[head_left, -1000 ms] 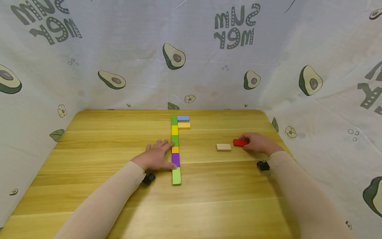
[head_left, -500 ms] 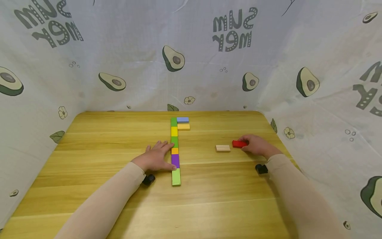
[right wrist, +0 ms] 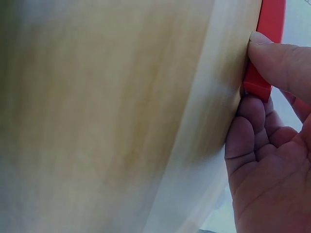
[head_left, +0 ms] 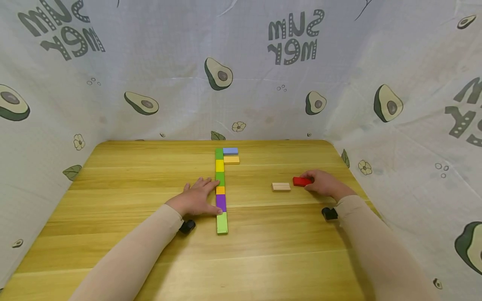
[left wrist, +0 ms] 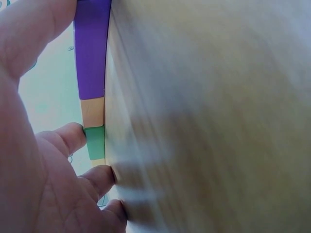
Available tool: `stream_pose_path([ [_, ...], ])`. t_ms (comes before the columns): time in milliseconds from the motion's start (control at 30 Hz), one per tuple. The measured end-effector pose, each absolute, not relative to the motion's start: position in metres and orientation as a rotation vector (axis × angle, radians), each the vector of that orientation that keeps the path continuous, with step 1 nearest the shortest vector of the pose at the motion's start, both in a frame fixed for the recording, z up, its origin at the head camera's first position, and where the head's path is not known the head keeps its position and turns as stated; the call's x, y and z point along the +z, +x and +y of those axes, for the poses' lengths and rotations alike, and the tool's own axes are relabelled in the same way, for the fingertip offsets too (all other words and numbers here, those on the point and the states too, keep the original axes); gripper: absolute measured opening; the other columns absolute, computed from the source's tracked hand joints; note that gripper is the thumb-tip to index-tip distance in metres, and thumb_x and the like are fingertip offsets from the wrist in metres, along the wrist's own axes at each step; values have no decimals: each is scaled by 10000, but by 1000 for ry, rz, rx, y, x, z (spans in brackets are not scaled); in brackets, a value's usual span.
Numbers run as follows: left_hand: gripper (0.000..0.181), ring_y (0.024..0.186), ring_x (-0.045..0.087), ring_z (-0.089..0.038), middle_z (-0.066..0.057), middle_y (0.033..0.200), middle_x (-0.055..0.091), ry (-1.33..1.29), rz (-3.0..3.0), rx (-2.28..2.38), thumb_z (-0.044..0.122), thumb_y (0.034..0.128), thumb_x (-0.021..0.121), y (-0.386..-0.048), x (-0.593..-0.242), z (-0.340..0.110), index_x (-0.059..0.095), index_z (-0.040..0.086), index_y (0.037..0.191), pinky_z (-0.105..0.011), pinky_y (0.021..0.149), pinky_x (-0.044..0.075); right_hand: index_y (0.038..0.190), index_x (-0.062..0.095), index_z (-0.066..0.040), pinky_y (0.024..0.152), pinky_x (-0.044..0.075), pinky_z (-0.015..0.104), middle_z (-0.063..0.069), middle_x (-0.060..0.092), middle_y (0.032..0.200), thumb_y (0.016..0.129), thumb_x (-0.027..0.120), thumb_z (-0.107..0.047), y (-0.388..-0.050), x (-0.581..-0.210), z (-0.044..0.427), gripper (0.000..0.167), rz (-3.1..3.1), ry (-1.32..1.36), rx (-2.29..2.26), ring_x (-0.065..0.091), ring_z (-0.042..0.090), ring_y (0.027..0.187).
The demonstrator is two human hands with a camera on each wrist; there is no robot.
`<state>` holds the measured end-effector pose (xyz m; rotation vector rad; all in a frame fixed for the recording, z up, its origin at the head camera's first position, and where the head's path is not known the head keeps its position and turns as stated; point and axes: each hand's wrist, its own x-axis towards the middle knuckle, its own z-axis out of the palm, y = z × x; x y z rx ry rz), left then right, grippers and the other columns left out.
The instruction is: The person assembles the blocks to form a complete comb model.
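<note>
In the head view a column of coloured wooden blocks runs away from the person, with a purple block, a light green block nearest, a green block and a yellow block. My left hand lies spread at its left side, thumb and a fingertip touching the column. My right hand pinches a red block on the table at the right. The right wrist view shows the thumb along the red block. Just left of it lies a plain wood block.
At the column's far end a blue block and a light orange block stick out to the right. The wooden table meets a printed cloth at the back and sides. Black wrist cameras hang under the sleeves.
The whole scene has shifted slightly down in the head view. Both hands and the blocks keep their places relative to each other.
</note>
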<state>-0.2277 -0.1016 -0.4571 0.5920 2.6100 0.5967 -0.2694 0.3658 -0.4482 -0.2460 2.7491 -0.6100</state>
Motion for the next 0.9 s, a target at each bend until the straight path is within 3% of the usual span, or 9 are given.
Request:
stream_pose_path([
  [900,1041,1637,84,-448,-144,1764,191,606,2620,590,615,864,788,-226,-456,-103,279,228,1685,-774,1239,52,1346,635,24,947,482,480,263,658,1265,983,703,-128,-266,-451,368,399,2732,-211,-687,593,325,1010],
])
